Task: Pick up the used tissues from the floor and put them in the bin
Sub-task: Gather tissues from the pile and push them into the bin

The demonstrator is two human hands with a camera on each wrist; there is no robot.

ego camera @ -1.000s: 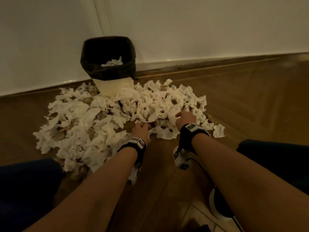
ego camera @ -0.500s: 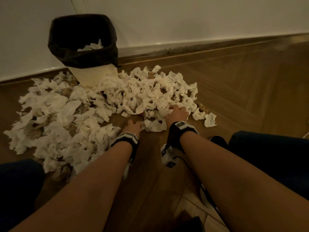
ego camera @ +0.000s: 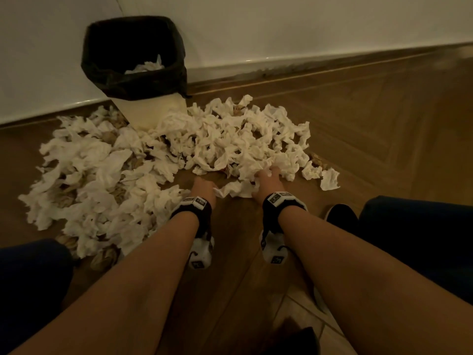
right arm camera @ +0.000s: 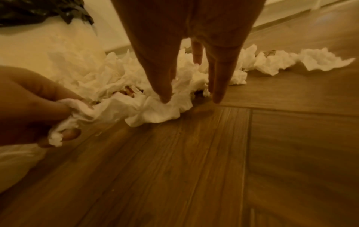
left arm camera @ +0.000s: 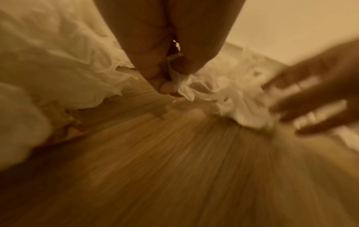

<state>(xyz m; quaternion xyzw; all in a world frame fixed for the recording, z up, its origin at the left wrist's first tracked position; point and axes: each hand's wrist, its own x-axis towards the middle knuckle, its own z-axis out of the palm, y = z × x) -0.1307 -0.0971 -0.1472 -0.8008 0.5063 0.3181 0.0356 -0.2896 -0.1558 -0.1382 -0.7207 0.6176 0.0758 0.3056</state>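
Observation:
A wide heap of crumpled white tissues (ego camera: 158, 160) covers the wooden floor in front of the bin (ego camera: 134, 60), which has a black liner and a few tissues inside. My left hand (ego camera: 203, 187) pinches the edge of one tissue (right arm camera: 116, 112) at the heap's near side; the pinch shows in the left wrist view (left arm camera: 174, 79) and in the right wrist view (right arm camera: 38, 110). My right hand (ego camera: 268, 179) reaches down with straight fingers (right arm camera: 165, 86) that press on the same tissue's other end.
The bin stands against a white wall and skirting (ego camera: 281, 62). Bare wooden floor (ego camera: 384, 124) lies to the right and near me. My knees in dark trousers (ego camera: 422, 239) flank both arms. A dark shoe (ego camera: 341, 215) is beside my right wrist.
The view has shifted slightly. My left hand has closed on a tissue's edge, and my right hand has slid down onto the near tissues.

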